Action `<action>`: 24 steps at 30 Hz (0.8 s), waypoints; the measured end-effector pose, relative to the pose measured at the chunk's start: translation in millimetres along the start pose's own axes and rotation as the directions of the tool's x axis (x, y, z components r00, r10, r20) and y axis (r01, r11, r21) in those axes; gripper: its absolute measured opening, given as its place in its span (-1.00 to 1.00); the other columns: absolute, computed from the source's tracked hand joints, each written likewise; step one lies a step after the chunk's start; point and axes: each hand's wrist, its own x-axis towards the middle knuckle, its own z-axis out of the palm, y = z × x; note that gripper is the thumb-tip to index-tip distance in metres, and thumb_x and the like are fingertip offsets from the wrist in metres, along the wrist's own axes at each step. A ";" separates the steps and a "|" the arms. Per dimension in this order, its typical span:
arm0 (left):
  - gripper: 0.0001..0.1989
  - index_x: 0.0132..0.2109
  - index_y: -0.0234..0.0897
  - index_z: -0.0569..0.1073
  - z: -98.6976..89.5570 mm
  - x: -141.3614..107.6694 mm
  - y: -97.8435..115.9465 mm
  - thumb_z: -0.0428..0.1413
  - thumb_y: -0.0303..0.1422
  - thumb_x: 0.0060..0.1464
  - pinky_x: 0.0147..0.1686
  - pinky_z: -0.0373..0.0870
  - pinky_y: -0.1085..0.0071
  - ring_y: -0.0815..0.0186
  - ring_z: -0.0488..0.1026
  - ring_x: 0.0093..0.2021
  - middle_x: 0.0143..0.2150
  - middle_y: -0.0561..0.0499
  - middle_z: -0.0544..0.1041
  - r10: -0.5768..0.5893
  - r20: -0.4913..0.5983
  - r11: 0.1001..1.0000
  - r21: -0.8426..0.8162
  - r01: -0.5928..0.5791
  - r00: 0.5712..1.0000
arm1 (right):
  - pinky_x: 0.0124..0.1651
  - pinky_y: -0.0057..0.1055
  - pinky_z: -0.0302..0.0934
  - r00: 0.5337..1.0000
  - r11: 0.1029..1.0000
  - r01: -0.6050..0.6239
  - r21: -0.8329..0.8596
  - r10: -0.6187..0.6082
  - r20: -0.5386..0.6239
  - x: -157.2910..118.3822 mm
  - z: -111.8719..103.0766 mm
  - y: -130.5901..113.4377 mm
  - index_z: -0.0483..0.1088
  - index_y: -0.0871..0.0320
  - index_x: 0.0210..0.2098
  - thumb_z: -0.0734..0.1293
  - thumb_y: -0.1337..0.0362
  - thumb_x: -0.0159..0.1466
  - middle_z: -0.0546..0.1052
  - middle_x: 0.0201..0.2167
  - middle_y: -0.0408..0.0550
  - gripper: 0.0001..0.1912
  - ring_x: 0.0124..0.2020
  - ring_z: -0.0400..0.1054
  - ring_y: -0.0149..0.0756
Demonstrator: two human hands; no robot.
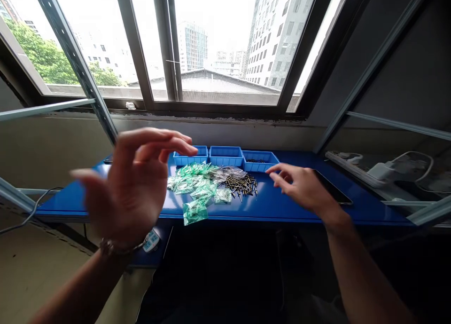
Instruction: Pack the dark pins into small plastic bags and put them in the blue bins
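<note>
My left hand (136, 187) is raised in front of the camera at the left, palm showing, thumb apart from the bent fingers, holding nothing. Above the blue table's right half, my right hand (299, 185) has its fingers slightly bent and apart, with nothing between them. Between the hands lies a heap of small green plastic bags (195, 185), with one bag (195, 212) at the table's front edge. A pile of dark, thin metal pieces (241, 184) lies right of the bags, nearest my right hand, beside clear plastic bags (225, 172).
Three blue bins (226, 153) stand in a row at the back of the blue table (282, 206); the right one holds dark pieces. A black flat device (333, 187) lies behind my right hand. White adapters (382, 170) and metal shelf posts are at the right.
</note>
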 end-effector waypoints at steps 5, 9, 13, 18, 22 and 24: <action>-0.48 -0.04 -0.29 0.61 -13.9 -8.1 -46.2 -0.12 -0.03 0.45 0.07 0.44 0.12 0.11 0.56 -0.07 -0.14 -0.15 0.62 -0.264 0.194 0.962 0.125 0.243 0.945 | -0.43 -0.43 0.18 0.953 0.967 -0.117 -0.226 0.173 0.248 24.3 41.3 48.2 0.60 0.01 0.00 0.31 0.12 0.38 0.64 -0.27 -0.06 -0.70 -0.32 0.52 -0.25; -0.58 -0.10 -0.29 0.61 -16.4 -21.0 -60.9 -0.06 -0.15 0.45 0.04 0.44 0.18 0.14 0.56 -0.05 -0.14 -0.15 0.63 -0.379 0.228 0.913 0.250 0.322 0.897 | -0.38 -0.39 0.17 0.928 0.947 -0.183 -0.265 0.255 0.270 29.0 55.5 48.1 0.60 0.01 -0.05 0.33 0.03 0.37 0.64 -0.27 -0.05 -0.69 -0.26 0.52 -0.19; -0.61 -0.10 -0.29 0.61 -19.8 -27.0 -65.7 -0.05 -0.18 0.46 -0.05 0.45 0.25 0.18 0.56 -0.09 -0.14 -0.12 0.63 -0.457 0.290 0.872 0.333 0.359 0.841 | -0.29 -0.32 0.21 0.913 0.911 -0.256 -0.324 0.339 0.229 31.8 60.9 37.5 0.62 0.03 -0.16 0.34 -0.06 0.34 0.65 -0.23 0.00 -0.66 -0.16 0.52 -0.08; -0.67 -0.09 -0.26 0.59 -23.2 -33.2 -72.4 0.00 -0.20 0.45 -0.09 0.46 0.31 0.24 0.57 -0.12 -0.13 -0.08 0.64 -0.541 0.384 0.829 0.392 0.399 0.748 | -0.17 -0.22 0.25 0.902 0.883 -0.273 -0.382 0.373 0.216 35.3 64.6 37.1 0.61 0.03 -0.16 0.36 0.02 0.32 0.64 -0.18 0.03 -0.72 -0.11 0.51 0.00; -0.71 -0.08 -0.26 0.59 -22.1 -37.9 -77.0 0.02 -0.22 0.44 -0.10 0.48 0.34 0.26 0.57 -0.12 -0.13 -0.07 0.63 -0.569 0.423 0.817 0.391 0.424 0.705 | -0.16 -0.21 0.24 0.903 0.862 -0.266 -0.432 0.380 0.202 35.4 65.4 42.7 0.60 0.02 -0.19 0.36 0.14 0.28 0.64 -0.19 0.04 -0.80 -0.09 0.50 0.03; -0.72 -0.08 -0.26 0.59 -21.9 -39.3 -78.2 0.02 -0.23 0.44 -0.11 0.49 0.35 0.27 0.57 -0.13 -0.14 -0.06 0.63 -0.579 0.433 0.811 0.393 0.434 0.691 | -0.20 -0.26 0.23 0.903 0.864 -0.255 -0.434 0.373 0.213 34.5 64.0 46.5 0.59 0.03 -0.21 0.36 0.16 0.27 0.64 -0.20 0.04 -0.82 -0.13 0.50 0.00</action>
